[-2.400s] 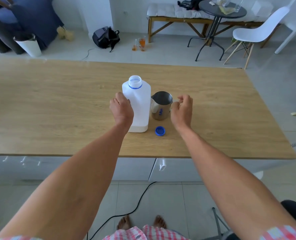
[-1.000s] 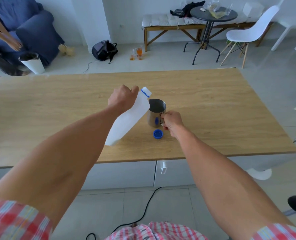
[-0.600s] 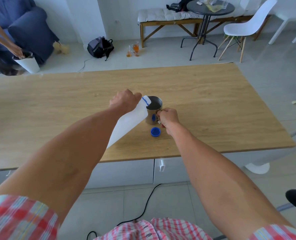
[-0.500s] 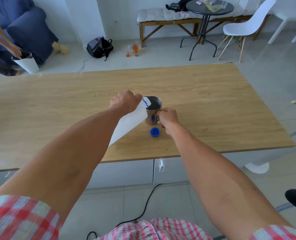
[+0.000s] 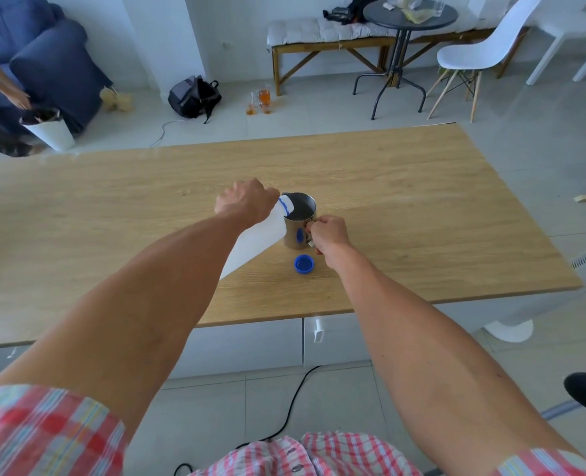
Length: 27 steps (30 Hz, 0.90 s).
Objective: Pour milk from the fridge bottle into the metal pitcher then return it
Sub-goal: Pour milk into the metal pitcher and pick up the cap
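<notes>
My left hand (image 5: pixel 245 199) grips the white plastic milk bottle (image 5: pixel 259 240) near its top and holds it tilted, its blue-ringed mouth resting over the rim of the metal pitcher (image 5: pixel 298 219). The pitcher stands upright on the wooden table (image 5: pixel 422 214). My right hand (image 5: pixel 327 233) is closed on the pitcher's handle at its right side. The bottle's blue cap (image 5: pixel 304 264) lies on the table just in front of the pitcher. My left forearm hides the bottle's lower part.
The table's near edge runs above white drawers (image 5: pixel 250 341). A black cable (image 5: pixel 284 407) lies on the floor by my feet. Beyond the table are a black backpack (image 5: pixel 195 96), glasses on the floor (image 5: pixel 262 99), a round black table (image 5: pixel 410 15) and a white chair (image 5: pixel 483 53).
My left hand lifted the upright bottle and tipped it until its mouth came over the pitcher's rim. My right hand closed on the pitcher's handle.
</notes>
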Tool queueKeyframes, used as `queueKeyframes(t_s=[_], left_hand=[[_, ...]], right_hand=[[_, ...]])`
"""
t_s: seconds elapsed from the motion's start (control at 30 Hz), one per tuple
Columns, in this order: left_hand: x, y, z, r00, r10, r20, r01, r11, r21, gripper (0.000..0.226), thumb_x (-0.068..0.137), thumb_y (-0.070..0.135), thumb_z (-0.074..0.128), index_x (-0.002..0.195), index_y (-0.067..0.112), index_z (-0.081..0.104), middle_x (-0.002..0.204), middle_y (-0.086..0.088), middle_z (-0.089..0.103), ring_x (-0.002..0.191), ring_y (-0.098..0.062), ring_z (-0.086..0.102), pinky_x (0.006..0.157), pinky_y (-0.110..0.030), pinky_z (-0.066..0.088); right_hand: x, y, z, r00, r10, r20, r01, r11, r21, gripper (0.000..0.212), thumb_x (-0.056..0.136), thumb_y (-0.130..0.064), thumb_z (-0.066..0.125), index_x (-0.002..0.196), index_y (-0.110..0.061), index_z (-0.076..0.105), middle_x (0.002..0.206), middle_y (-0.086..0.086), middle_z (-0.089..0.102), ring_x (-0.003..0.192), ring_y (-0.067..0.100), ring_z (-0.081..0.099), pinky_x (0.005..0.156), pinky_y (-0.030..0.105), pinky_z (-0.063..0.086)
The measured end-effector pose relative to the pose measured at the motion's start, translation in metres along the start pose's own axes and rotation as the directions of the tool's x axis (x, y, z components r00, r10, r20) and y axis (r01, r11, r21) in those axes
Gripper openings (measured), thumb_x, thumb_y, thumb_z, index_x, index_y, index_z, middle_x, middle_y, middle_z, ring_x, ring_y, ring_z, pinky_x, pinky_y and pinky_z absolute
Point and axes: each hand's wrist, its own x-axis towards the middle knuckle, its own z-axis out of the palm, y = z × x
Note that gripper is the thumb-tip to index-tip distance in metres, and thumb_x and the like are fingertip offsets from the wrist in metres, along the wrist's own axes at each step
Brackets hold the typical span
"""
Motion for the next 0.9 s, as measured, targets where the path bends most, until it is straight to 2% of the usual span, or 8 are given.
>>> queueKeyframes(t_s=[0.07, 0.23, 0.47, 0.63, 0.8, 0.9], left_hand=[[0.0001, 0.0005, -0.0012, 1.0, 0.002, -0.002, -0.002, 1.0, 0.009, 0.039, 0.099, 0.044, 0.04, 0.077, 0.016, 0.054, 0.08, -0.006, 0.059, 0.065, -0.022, 0.053, 0.056, -0.031, 0.035], [-0.0005, 0.003, -0.0037, 1.0, 0.014, -0.007, -0.014, 0.999, 0.035, 0.037, 0.099, 0.043, 0.04, 0.078, 0.016, 0.055, 0.08, -0.006, 0.059, 0.066, -0.021, 0.053, 0.055, -0.031, 0.034], [0.0019, 0.0018, -0.0021, 1.0, 0.011, -0.009, -0.011, 1.0, 0.003, 0.038, 0.099, 0.042, 0.041, 0.077, 0.015, 0.057, 0.079, -0.007, 0.061, 0.066, -0.021, 0.054, 0.057, -0.03, 0.037], [0.0013, 0.0033, -0.0022, 1.0, 0.004, -0.011, -0.004, 1.0, 0.015, 0.038, 0.098, 0.043, 0.039, 0.078, 0.016, 0.056, 0.078, -0.006, 0.059, 0.065, -0.021, 0.054, 0.054, -0.03, 0.033], [-0.0006, 0.0034, -0.0048, 1.0, 0.011, -0.01, -0.01, 0.999, 0.041, 0.037, 0.099, 0.043, 0.039, 0.086, 0.015, 0.058, 0.078, -0.005, 0.057, 0.065, -0.021, 0.051, 0.053, -0.031, 0.03], [-0.0018, 0.005, -0.0063, 1.0, 0.014, -0.003, -0.013, 0.998, 0.068, 0.037, 0.1, 0.042, 0.039, 0.091, 0.014, 0.06, 0.079, -0.005, 0.055, 0.068, -0.023, 0.053, 0.059, -0.033, 0.033]], right_hand=[[0.0002, -0.0001, 0.0001, 1.0, 0.007, -0.003, -0.007, 1.0, -0.001, 0.018, 0.093, -0.004, 0.051, 0.09, -0.009, 0.068, 0.08, 0.011, 0.059, 0.068, 0.023, 0.049, 0.049, 0.03, 0.037], [0.0009, -0.0002, 0.0001, 1.0, 0.019, -0.008, -0.019, 1.0, -0.01, 0.024, 0.094, -0.004, 0.051, 0.104, 0.008, 0.069, 0.079, 0.01, 0.06, 0.066, 0.022, 0.05, 0.047, 0.029, 0.038], [0.0002, -0.0023, -0.0016, 1.0, 0.026, 0.001, -0.026, 0.999, -0.037, 0.025, 0.094, -0.006, 0.052, 0.105, 0.008, 0.07, 0.079, 0.009, 0.061, 0.066, 0.021, 0.051, 0.048, 0.03, 0.038], [-0.0007, -0.004, -0.0033, 0.999, 0.031, 0.01, -0.031, 0.998, -0.045, 0.027, 0.093, -0.005, 0.05, 0.105, 0.01, 0.068, 0.079, 0.011, 0.06, 0.066, 0.024, 0.049, 0.044, 0.028, 0.035], [-0.0024, -0.0064, -0.004, 1.0, 0.023, 0.007, -0.022, 0.998, -0.056, 0.026, 0.094, -0.005, 0.049, 0.104, 0.009, 0.069, 0.081, 0.011, 0.059, 0.067, 0.023, 0.048, 0.047, 0.03, 0.035], [-0.0024, -0.0067, -0.0037, 1.0, 0.019, 0.008, -0.018, 0.998, -0.063, 0.027, 0.093, -0.004, 0.048, 0.101, 0.006, 0.071, 0.081, 0.011, 0.059, 0.067, 0.024, 0.048, 0.047, 0.03, 0.035]])
